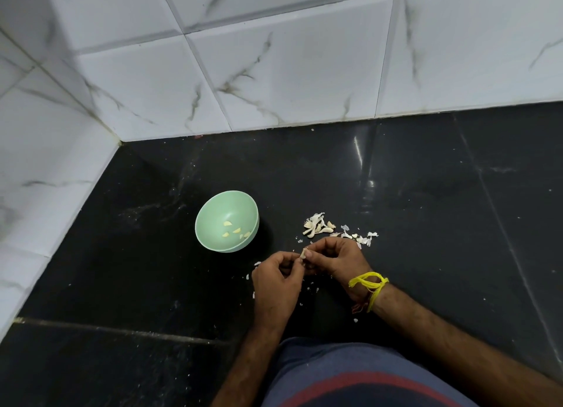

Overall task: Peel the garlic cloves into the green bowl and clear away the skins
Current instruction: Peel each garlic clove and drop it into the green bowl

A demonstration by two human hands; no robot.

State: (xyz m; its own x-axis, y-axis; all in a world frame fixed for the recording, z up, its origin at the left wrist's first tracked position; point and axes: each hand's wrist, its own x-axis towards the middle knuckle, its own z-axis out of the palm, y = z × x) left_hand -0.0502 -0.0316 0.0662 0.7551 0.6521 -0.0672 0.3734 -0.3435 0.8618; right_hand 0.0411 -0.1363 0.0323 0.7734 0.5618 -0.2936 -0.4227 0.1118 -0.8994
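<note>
Hands: left (275,280) and right (336,259) both pinch garlic clove (303,253); green bowl (227,221) just left, holding peeled cloves (236,230)

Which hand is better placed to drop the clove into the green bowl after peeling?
Left hand: it pinches the clove and is nearer the bowl; the right hand lies farther.

Garlic clove (303,253) — both hands' (275,280) pinch

The black counter (426,208) bears a green bowl (213,217), unpeeled cloves (316,227) and scattered skins (362,239).
</note>
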